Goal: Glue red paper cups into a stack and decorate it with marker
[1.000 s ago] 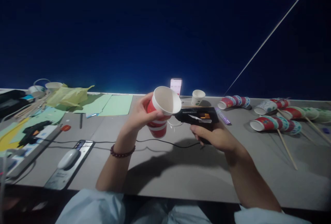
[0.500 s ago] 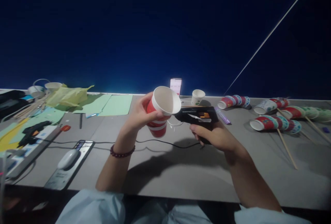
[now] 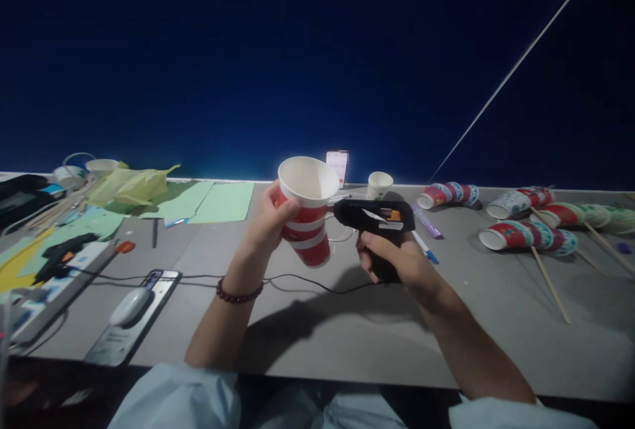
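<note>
Red-and-white paper cup [image 3: 309,229], mid-frame in the head view; gripped by the left hand [image 3: 270,221] around its side, likely keeping the rim clear; faced by a black glue gun [image 3: 357,215], handle-gripped in the right hand [image 3: 403,260], likely for aiming; cannot read the phone screen [image 3: 337,168] behind, nor any brand.

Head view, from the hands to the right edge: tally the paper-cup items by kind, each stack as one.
Red-and-white cup stack in the left hand: 1
Patterned cup stacks lying on the table: 4
Small white cup standing on its own: 1
Total: 6
</note>
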